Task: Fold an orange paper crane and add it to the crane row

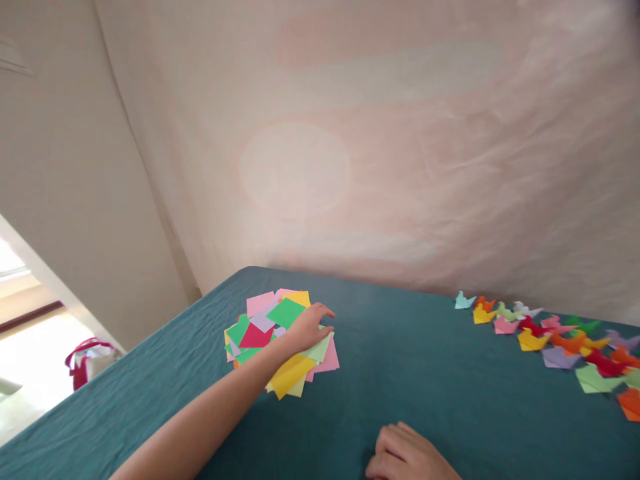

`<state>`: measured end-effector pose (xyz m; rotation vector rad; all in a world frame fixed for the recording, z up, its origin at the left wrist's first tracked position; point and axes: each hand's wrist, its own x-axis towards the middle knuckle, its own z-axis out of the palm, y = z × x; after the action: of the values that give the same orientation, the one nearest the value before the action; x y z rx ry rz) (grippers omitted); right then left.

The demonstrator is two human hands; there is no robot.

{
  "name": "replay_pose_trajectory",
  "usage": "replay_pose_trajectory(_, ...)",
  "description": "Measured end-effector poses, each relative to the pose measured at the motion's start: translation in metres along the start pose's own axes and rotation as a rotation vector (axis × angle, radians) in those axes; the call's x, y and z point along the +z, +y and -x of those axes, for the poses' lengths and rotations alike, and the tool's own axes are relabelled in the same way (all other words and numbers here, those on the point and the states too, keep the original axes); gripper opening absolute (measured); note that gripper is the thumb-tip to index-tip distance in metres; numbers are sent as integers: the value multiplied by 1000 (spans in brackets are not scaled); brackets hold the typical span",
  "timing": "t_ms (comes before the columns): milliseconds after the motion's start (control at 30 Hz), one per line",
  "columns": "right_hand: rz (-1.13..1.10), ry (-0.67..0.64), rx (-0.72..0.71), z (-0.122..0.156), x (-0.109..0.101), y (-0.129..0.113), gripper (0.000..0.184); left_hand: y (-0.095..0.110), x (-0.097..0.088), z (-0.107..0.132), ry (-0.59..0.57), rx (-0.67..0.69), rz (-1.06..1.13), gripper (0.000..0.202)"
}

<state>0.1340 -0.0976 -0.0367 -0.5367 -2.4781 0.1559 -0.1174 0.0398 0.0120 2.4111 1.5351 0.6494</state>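
A loose pile of colored paper squares [287,380] lies on the green-covered table, in pink, yellow, green, red and lilac. My left hand [307,330] reaches over the right part of this pile, thumb and fingers apart with no paper visible between them. It covers some sheets, and whether the fingertips touch one I cannot tell. Near the bottom edge, my right hand [407,453] rests on the cloth with its fingers curled in. Nothing shows in that hand, though its palm side is hidden.
Rows of folded paper birds [560,358] in many colors stand along the right side of the table [400,360]. Behind the table hangs a pale wrinkled cloth [390,167]. A red and white bag [90,360] is beyond the left edge.
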Motion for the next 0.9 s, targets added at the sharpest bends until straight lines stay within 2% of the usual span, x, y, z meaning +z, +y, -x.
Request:
replay_pose_trajectory(233, 0, 15, 25, -2, 3, -1, 20, -106, -71, 21, 136, -460, -134, 32)
replay_pose_trajectory(333, -17, -2, 72, -1, 5, -1, 12, -138, -92, 28, 144, -618, -178, 39)
replay_pose_trajectory(500, -14, -86, 122, -2, 7, -1, 13, -168, -102, 27, 89, -753, -180, 51)
replay_pose_trajectory(667, -18, -141, 144, -3, 6, 1, 15, -205, -105, 17, 27, -845, -137, 44)
replay_pose_trajectory(767, -5, -143, 149, -2, 7, 2, 16, -226, -108, 13, 62, -801, -65, 48)
replay_pose_trajectory(900, 5, -126, 137, -1, 13, 5, 16, -226, -110, 12, 21, -823, -9, 61)
